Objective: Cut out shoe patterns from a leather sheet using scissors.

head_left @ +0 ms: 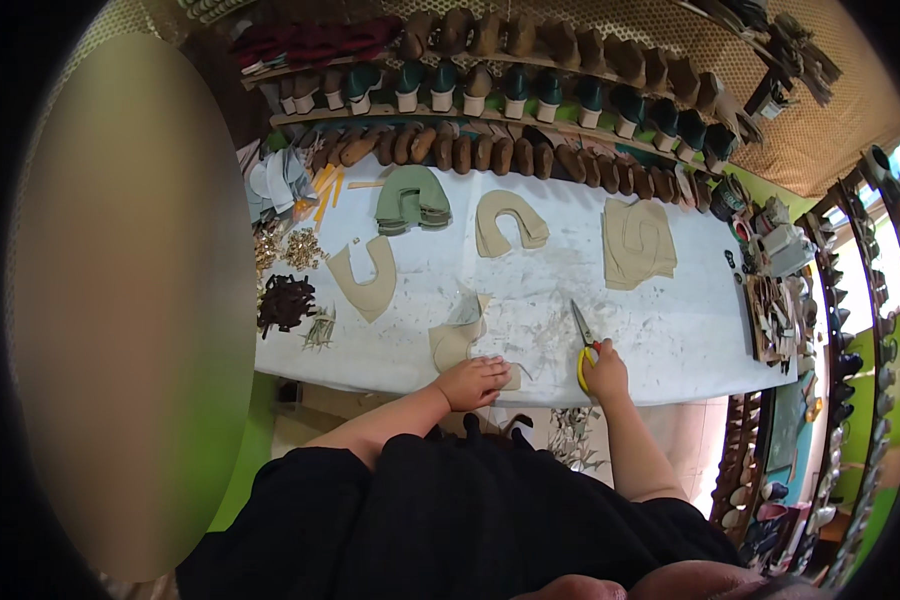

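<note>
My left hand (475, 383) lies with fingers flat on a curved beige cut piece (451, 346) at the table's front edge. A grey patch shows on that piece's far end. In my right hand (607, 372) is a pair of scissors (583, 330) with yellow and red handles, its blades pointing away over the table. The blades touch no beige piece. Beyond my hands lie two more U-shaped beige pieces, one at the left (372, 284) and one in the middle (510, 222). A stack of beige sheets (638, 243) with a curved outline lies to the right.
A green stack of U-shaped pieces (411, 198) sits at the back of the white table (560, 270). Dark brown strips (286, 302) and small gold-coloured parts (303, 248) are heaped at the left. Shoe shelves (470, 120) line the back; a box of scraps (771, 318) stands right.
</note>
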### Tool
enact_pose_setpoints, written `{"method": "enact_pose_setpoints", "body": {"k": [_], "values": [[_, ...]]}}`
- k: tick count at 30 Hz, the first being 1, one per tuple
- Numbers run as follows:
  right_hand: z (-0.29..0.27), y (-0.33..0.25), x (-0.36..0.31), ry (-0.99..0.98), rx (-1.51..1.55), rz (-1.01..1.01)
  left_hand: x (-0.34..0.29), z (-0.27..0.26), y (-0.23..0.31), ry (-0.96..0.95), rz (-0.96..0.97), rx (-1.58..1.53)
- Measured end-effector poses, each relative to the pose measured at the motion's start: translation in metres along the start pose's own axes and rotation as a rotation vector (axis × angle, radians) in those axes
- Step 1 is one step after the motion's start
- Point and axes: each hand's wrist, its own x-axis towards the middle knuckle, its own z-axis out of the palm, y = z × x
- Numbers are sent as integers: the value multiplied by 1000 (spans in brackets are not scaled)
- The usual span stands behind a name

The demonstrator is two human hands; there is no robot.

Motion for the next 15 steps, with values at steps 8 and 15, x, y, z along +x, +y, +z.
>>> {"method": "enact_pose_setpoints", "body": {"k": [8,15], "values": [[-18,4,13,-116,5,-111,-11,-7,-4,90,-172,109],[-17,19,20,-155,66,-285,51,-7,4,215,-117,147]]}}
